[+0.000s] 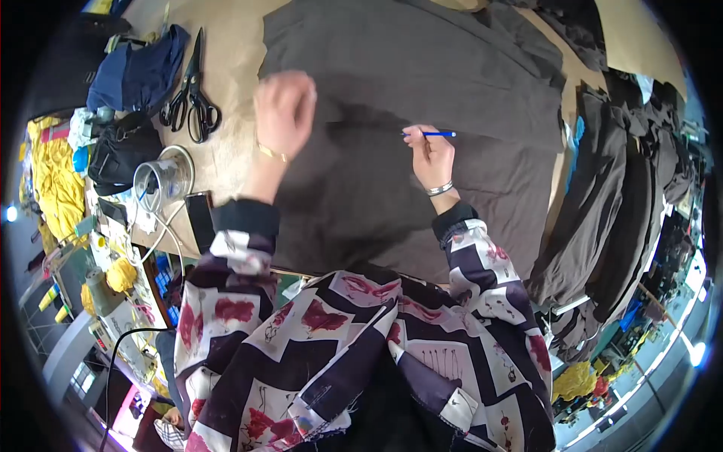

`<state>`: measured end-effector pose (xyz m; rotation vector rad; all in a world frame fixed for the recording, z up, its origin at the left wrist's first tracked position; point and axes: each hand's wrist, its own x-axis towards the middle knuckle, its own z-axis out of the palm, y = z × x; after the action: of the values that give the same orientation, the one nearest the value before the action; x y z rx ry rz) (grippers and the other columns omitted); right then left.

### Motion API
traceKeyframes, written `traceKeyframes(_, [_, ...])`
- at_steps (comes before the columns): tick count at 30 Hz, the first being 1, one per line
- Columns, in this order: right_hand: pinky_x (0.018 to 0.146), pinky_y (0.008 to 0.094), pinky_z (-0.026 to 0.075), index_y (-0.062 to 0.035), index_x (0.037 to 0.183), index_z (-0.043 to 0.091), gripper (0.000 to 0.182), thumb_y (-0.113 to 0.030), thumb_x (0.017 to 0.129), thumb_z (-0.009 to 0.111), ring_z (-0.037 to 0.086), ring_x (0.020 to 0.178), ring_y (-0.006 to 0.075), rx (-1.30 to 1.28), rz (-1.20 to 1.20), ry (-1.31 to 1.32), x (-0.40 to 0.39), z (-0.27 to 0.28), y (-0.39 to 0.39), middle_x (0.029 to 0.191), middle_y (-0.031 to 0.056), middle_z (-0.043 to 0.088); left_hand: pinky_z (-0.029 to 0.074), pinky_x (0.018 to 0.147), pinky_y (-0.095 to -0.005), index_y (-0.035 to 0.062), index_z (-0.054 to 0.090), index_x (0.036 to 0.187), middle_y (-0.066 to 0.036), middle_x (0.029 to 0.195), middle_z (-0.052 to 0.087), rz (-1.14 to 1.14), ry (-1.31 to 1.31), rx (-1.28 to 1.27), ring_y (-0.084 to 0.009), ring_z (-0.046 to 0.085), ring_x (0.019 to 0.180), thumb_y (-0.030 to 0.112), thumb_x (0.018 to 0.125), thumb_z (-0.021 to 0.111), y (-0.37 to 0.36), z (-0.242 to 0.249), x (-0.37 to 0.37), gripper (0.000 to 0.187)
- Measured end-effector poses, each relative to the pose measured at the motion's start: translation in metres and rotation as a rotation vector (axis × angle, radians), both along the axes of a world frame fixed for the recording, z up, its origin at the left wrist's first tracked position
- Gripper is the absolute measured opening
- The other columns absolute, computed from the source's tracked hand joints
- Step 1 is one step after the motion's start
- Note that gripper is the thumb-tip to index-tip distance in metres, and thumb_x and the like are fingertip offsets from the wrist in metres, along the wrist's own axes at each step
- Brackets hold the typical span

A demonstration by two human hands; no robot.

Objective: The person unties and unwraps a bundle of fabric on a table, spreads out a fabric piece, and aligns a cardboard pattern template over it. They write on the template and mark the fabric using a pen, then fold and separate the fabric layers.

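Note:
Dark grey-brown fabric (422, 68) lies spread over the table (233, 45), with some wrinkles in it. My right hand (432, 157) is over the middle of the fabric, its fingers closed on a blue pen (439, 134) held nearly level. My left hand (284, 113) is raised near the fabric's left edge; it is blurred by motion, its fingers look curled, and whether anything is in them cannot be made out. Black scissors (193, 94) lie to the left of it on the table.
A clear plastic container (154, 184) and a dark phone-like object (200, 220) are at the table's left front. Blue cloth (139, 68) and a black bundle (124, 154) sit at the left edge. Dark fabric pieces (602, 203) hang at the right. Part of another person (172, 426) shows at lower left.

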<state>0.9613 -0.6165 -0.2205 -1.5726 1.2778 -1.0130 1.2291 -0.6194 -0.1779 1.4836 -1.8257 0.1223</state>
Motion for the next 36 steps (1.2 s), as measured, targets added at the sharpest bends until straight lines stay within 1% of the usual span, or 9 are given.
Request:
traceKeyframes(4, [0.057,0.0245,0.048,-0.0018,0.087,0.065,0.016,-0.015,0.091,0.057,0.064,0.064,0.0153,-0.075,-0.023,0.063,-0.001,-0.017,-0.01,0.076,0.0075,0.066,0.037,0.092,-0.0442,0.0149,0.064,0.102,-0.005,0.119,0.053,-0.072,-0.055,0.296,-0.0289,0.048,0.109,0.013,0.075,0.067,0.056,-0.028,-0.019,0.028])
traceKeyframes(8, [0.059,0.0258,0.048,-0.0021,0.085,0.066,0.018,-0.017,0.09,0.058,0.065,0.065,0.0178,-0.093,-0.009,0.136,-0.001,-0.023,-0.017,0.075,0.0078,0.066,0.034,0.097,-0.0432,0.0157,0.061,0.114,-0.007,0.132,0.044,-0.04,-0.162,0.39,-0.0294,0.041,0.118,0.014,0.078,0.064,0.046,-0.034,-0.03,0.036])
traceKeyframes(10, [0.059,0.0267,0.049,-0.0023,0.085,0.066,0.017,-0.017,0.09,0.059,0.065,0.066,0.0188,-0.117,-0.027,0.135,-0.001,-0.025,-0.018,0.075,0.008,0.067,0.035,0.094,-0.0436,0.021,0.059,0.119,-0.005,0.135,0.041,0.075,-0.157,0.403,-0.0278,0.038,0.119,0.017,0.08,0.062,0.033,-0.049,-0.03,0.04])
traceKeyframes(17, [0.06,0.0288,0.049,-0.0034,0.084,0.066,0.015,-0.017,0.088,0.06,0.064,0.065,0.0221,-0.129,-0.03,0.154,0.004,-0.026,-0.017,0.073,0.0079,0.066,0.04,0.085,-0.0386,0.0252,0.062,0.115,-0.002,0.118,0.051,0.095,-0.147,0.374,-0.0258,0.047,0.104,0.019,0.078,0.065,0.017,-0.055,-0.02,0.038])
traceKeyframes(22, [0.058,0.0327,0.05,-0.0043,0.082,0.066,0.009,-0.01,0.084,0.06,0.063,0.063,0.0243,-0.405,0.101,0.337,0.007,-0.027,-0.022,0.07,0.0083,0.065,0.041,0.085,-0.0378,0.0258,0.065,0.111,0.0,0.113,0.054,0.113,-0.107,0.335,-0.0247,0.049,0.101,0.016,0.078,0.065,0.014,-0.059,-0.02,0.034])
traceKeyframes(26, [0.056,0.0291,0.048,-0.003,0.081,0.065,0.015,-0.01,0.089,0.055,0.063,0.06,0.0214,0.001,-0.021,0.088,-0.003,-0.015,-0.006,0.071,0.009,0.064,0.042,0.083,-0.0373,0.0276,0.066,0.108,0.001,0.11,0.054,0.132,-0.072,0.284,-0.0235,0.05,0.1,0.017,0.078,0.067,0.011,-0.069,-0.016,0.032])
traceKeyframes(30, [0.056,0.0268,0.047,-0.0021,0.081,0.065,0.017,-0.013,0.09,0.056,0.063,0.059,0.0198,-0.126,0.095,0.176,-0.009,-0.018,0.008,0.071,0.0089,0.065,0.042,0.081,-0.0367,0.0294,0.066,0.106,0.002,0.109,0.054,0.139,-0.049,0.258,-0.0225,0.05,0.099,0.019,0.078,0.067,0.011,-0.074,-0.016,0.03])
traceKeyframes(35, [0.056,0.0289,0.048,-0.0025,0.081,0.065,0.012,-0.01,0.088,0.058,0.063,0.059,0.0204,-0.113,0.074,0.141,-0.004,-0.023,0.009,0.071,0.0095,0.064,0.042,0.081,-0.0364,0.029,0.066,0.105,0.002,0.109,0.055,0.145,-0.051,0.254,-0.0222,0.05,0.098,0.019,0.078,0.067,0.011,-0.072,-0.016,0.029])
traceKeyframes(36, [0.055,0.0291,0.048,-0.0026,0.08,0.065,0.011,-0.008,0.087,0.059,0.063,0.059,0.021,-0.228,0.105,0.198,-0.003,-0.026,0.009,0.071,0.0095,0.064,0.042,0.08,-0.0363,0.0289,0.066,0.105,0.002,0.108,0.055,0.147,-0.057,0.246,-0.0222,0.05,0.098,0.019,0.078,0.067,0.011,-0.072,-0.017,0.029])
